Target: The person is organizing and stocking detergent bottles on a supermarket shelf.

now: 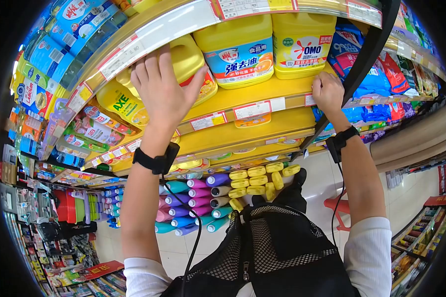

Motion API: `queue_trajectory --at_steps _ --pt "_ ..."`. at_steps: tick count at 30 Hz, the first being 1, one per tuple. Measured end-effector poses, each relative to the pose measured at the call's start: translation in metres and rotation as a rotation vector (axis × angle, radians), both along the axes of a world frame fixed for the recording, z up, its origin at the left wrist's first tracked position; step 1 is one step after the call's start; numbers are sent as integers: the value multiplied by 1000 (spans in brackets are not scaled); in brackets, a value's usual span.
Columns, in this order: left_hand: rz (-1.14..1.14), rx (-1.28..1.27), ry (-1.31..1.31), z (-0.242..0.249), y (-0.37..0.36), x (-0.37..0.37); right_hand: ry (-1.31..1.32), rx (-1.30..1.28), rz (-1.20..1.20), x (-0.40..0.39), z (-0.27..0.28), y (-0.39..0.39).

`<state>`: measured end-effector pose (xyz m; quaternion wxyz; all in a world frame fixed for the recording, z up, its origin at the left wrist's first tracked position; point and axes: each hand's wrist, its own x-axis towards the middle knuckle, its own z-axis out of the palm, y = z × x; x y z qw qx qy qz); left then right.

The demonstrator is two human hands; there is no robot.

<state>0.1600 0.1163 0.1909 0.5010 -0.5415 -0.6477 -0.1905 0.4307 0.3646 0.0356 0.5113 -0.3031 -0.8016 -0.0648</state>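
Note:
My left hand [163, 91] is pressed over the front of a yellow detergent jug [187, 55] on the shelf, thumb apart on its right side. Part of the jug is hidden by the hand and the shelf above. Left of it stands a yellow AXE jug [124, 105]. To the right are a yellow jug with a blue and orange label [240, 62] and a yellow OMO jug [302, 52]. Below the OMO jug, my right hand [328, 91] is curled closed at the yellow shelf's front edge [277, 100], beside a black upright.
Blue bottles [67, 47] fill the left shelves, and bagged products [366, 69] line the right. Colourful bottles [198, 200] and yellow-capped containers [256, 181] crowd the floor beneath. A red stool [334, 210] stands by my right arm. Cables run from both wrist straps.

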Motion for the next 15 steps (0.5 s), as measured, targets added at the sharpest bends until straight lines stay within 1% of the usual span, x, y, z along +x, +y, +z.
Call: queue_trajectory --at_steps 3,6,9,12,15 --pt "-74 72 139 -6 -7 7 5 -3 4 0 -1 1" --pt "-68 -12 121 -9 -20 14 -20 -12 -26 -1 -3 2" --pt "-52 -102 -16 1 -37 33 -4 -2 -18 -2 -4 2" --pt "10 -137 -89 4 -47 45 40 12 26 -4 -2 0" --pt "79 -179 -109 1 -58 53 23 -12 -8 -4 -4 0"
